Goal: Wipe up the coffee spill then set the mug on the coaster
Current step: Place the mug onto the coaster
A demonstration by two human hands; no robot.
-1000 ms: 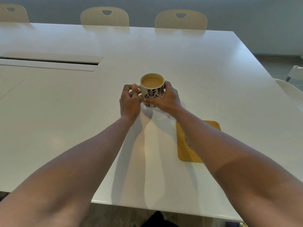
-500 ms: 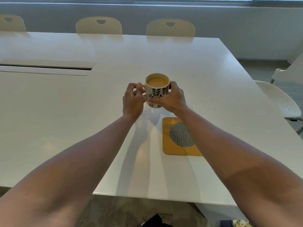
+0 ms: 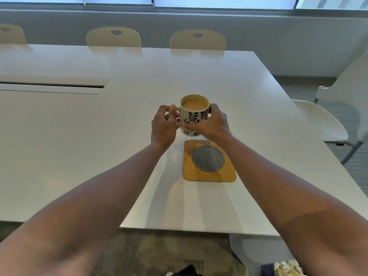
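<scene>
Both hands hold the mug (image 3: 194, 114) above the white tabletop (image 3: 79, 140), just beyond the far edge of the coaster (image 3: 209, 161). The left hand (image 3: 164, 126) has its fingers curled at the mug's left side, where the handle sits, with the thumb up near the rim. The right hand (image 3: 214, 124) wraps round the mug's right side and lower body, its fingers bent across the leaf pattern. The mug stands upright and is filled nearly to the brim with pale brown coffee. Whether its base touches the tabletop or hangs just above it cannot be told, since the hands cover the bottom edge.

The coaster lies flat on the tabletop, nearer to the person than the mug, between the two forearms. It is a wooden square with rounded corners and a dark patterned disc (image 3: 208, 158) set in its middle. The right forearm runs close along its right edge without covering it.

A long recessed cable slot (image 3: 53, 85) lies well off to the left in the tabletop. Three cream chair backs (image 3: 113, 37) line the far side, and another white chair (image 3: 326, 124) stands beside the right edge. A grey wall (image 3: 278, 36) with windows above closes the room behind them.
</scene>
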